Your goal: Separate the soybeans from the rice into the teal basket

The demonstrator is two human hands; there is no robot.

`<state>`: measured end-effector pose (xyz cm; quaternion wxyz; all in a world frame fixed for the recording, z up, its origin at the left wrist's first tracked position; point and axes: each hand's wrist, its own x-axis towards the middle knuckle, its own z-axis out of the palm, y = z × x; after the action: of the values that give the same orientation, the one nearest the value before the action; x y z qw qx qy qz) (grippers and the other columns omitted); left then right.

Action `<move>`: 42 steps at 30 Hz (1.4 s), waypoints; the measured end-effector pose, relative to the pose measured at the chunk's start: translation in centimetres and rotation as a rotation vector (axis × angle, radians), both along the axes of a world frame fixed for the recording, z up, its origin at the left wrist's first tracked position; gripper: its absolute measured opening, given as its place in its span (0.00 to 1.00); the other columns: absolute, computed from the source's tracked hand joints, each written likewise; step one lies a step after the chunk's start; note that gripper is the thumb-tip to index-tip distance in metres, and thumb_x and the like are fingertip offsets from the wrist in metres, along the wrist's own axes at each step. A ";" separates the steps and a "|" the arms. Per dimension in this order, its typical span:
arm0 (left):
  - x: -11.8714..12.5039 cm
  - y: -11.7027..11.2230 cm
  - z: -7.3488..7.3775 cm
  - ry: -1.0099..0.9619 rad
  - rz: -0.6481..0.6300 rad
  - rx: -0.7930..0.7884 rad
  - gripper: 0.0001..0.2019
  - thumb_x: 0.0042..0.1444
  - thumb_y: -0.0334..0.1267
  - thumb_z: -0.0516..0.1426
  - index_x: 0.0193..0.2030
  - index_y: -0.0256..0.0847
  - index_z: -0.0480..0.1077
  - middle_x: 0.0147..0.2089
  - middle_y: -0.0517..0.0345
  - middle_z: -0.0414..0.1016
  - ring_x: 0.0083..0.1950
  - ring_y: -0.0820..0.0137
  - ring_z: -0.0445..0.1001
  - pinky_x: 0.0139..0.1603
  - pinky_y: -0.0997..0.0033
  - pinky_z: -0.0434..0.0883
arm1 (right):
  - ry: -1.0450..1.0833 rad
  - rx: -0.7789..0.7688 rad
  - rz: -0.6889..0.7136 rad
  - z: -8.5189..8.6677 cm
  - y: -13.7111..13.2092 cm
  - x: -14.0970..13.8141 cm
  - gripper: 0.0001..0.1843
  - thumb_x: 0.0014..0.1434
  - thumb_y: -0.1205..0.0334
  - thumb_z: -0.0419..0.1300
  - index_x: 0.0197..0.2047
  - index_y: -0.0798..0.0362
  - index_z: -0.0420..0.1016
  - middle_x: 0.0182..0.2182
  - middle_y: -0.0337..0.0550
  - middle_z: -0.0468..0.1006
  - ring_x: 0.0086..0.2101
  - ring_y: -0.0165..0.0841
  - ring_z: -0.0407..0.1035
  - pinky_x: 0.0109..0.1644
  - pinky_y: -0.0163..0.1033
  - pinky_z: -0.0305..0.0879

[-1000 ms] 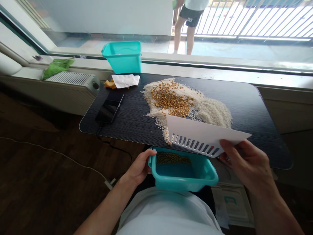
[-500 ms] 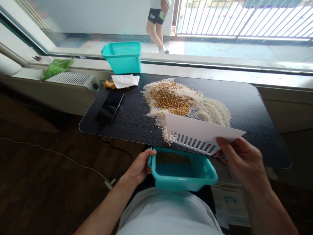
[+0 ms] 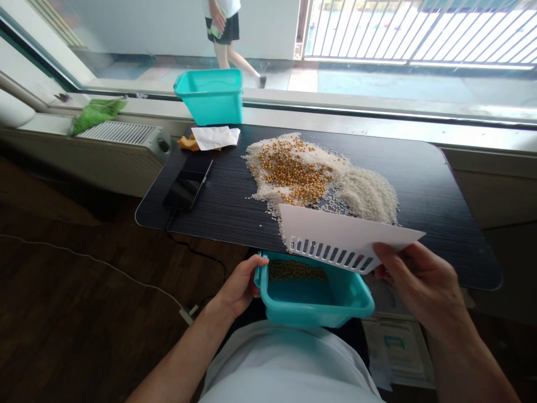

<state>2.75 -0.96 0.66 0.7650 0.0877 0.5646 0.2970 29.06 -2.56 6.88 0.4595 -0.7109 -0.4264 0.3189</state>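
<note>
My left hand [image 3: 240, 285] is closed on the left rim of a teal plastic bin [image 3: 319, 313], which sits against my lap below the table edge. Small greenish beans [image 3: 296, 271] lie along its far inner side. Between the thumb and fingers of my right hand [image 3: 423, 274] is a white slotted card [image 3: 335, 226], tilted, its slotted lower edge above the bin's far rim at the table's front edge. Just beyond the card spreads a heap of white rice [image 3: 371, 196] with round yellow beans [image 3: 293, 170] on top. The card hides the near part of the heap.
On the dark table [image 3: 436, 190], a phone [image 3: 188, 184] with a cable lies at left, near a white paper [image 3: 216, 137] over a yellow cloth [image 3: 188, 143]. A second teal bin [image 3: 213, 101] stands by the window. A green cloth [image 3: 98, 113] rests on the radiator [image 3: 126, 134]. Outside, a person [image 3: 226, 33] walks.
The card in my right hand has come slightly toward me and down, showing more rice behind it. My left hand and the bin stay put. The person outside has moved left.
</note>
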 end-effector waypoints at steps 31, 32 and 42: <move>-0.4 0.0 -0.6 -0.057 -0.012 0.013 0.21 0.32 0.46 0.69 0.17 0.42 0.60 0.14 0.69 0.57 0.15 0.80 0.53 0.18 0.76 0.45 | -0.009 0.009 -0.011 1.4 0.2 -1.1 0.11 0.52 0.49 0.71 0.31 0.48 0.82 0.20 0.36 0.77 0.21 0.31 0.67 0.24 0.37 0.66; -0.4 0.0 -0.6 -0.064 -0.014 0.013 0.21 0.33 0.46 0.69 0.17 0.42 0.60 0.14 0.69 0.58 0.15 0.80 0.54 0.18 0.76 0.45 | -0.007 0.010 -0.010 1.4 0.2 -1.1 0.12 0.52 0.49 0.71 0.30 0.48 0.81 0.20 0.36 0.76 0.21 0.31 0.67 0.23 0.36 0.65; -0.4 -0.1 -0.6 -0.067 -0.003 0.018 0.19 0.36 0.44 0.67 0.17 0.42 0.60 0.14 0.69 0.58 0.14 0.80 0.54 0.18 0.75 0.45 | 0.010 0.015 0.080 0.1 0.8 0.2 0.17 0.51 0.43 0.71 0.30 0.47 0.81 0.20 0.38 0.76 0.18 0.32 0.65 0.19 0.38 0.65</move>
<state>2.33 -1.04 0.06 0.7831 0.0855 0.5358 0.3039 29.23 -1.79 6.97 0.4538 -0.6881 -0.4548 0.3373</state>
